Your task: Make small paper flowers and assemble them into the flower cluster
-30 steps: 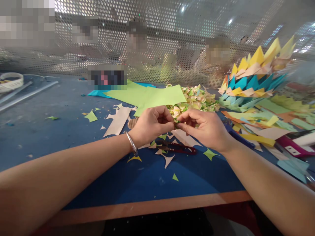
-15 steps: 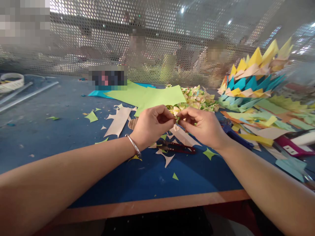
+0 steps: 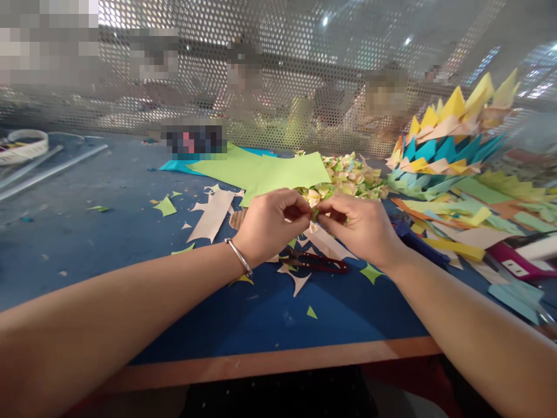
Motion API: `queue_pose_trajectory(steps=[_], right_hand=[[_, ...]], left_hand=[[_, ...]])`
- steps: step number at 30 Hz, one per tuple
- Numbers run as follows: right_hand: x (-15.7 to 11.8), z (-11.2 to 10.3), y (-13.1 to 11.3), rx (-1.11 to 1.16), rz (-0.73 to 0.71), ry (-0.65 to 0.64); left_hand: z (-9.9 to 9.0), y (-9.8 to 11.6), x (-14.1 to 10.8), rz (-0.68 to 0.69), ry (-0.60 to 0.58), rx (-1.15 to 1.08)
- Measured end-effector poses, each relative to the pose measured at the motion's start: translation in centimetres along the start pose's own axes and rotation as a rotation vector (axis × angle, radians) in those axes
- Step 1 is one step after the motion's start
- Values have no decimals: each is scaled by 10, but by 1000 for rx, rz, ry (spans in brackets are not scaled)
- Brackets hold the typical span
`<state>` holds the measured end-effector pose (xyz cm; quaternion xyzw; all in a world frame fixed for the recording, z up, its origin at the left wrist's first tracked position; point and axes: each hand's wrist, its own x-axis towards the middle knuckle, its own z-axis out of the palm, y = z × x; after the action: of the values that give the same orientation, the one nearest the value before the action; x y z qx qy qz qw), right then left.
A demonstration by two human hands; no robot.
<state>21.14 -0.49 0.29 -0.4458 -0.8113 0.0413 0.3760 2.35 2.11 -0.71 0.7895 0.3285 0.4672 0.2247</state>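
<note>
Thumb and fingers of my left hand (image 3: 275,223) pinch together at the middle of the view, a silver bangle on that wrist. My right hand (image 3: 359,229) pinches just beside it, the fingertips nearly meeting. Between them shows a small green paper piece (image 3: 315,213), mostly hidden by the fingers. Behind the hands lie a large light green paper sheet (image 3: 278,171) and a heap of small pale pink and green paper pieces (image 3: 354,177). Below the hands, dark red-handled thread snips (image 3: 319,262) rest among cut paper scraps (image 3: 296,281).
Pink paper offcuts (image 3: 213,215) lie at left. A tiered folded-paper model (image 3: 444,151) stands at the back right, with paper strips (image 3: 461,226) and a magenta object (image 3: 513,264) before it. A perforated metal screen (image 3: 278,75) backs the blue table (image 3: 209,325); a tape roll (image 3: 26,145) sits far left.
Both hands keep their pinch at the same spot, with only tiny finger shifts. The whole view has slid slightly; the things on the table stay put.
</note>
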Motion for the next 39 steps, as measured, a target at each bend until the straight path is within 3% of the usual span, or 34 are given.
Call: queue_pose_trajectory(steps=[10, 21, 32, 39], right_hand=[[1, 1, 1, -64, -105, -30], [1, 0, 0, -94, -92, -13], [0, 1, 0, -104, -75, -25], [1, 2, 0, -109, -61, -81]], left_hand=[[-1, -8, 2, 91, -40, 33], [2, -2, 1, -92, -28, -9], [1, -2, 1, 7, -47, 32], [-1, -1, 3, -22, -103, 64]])
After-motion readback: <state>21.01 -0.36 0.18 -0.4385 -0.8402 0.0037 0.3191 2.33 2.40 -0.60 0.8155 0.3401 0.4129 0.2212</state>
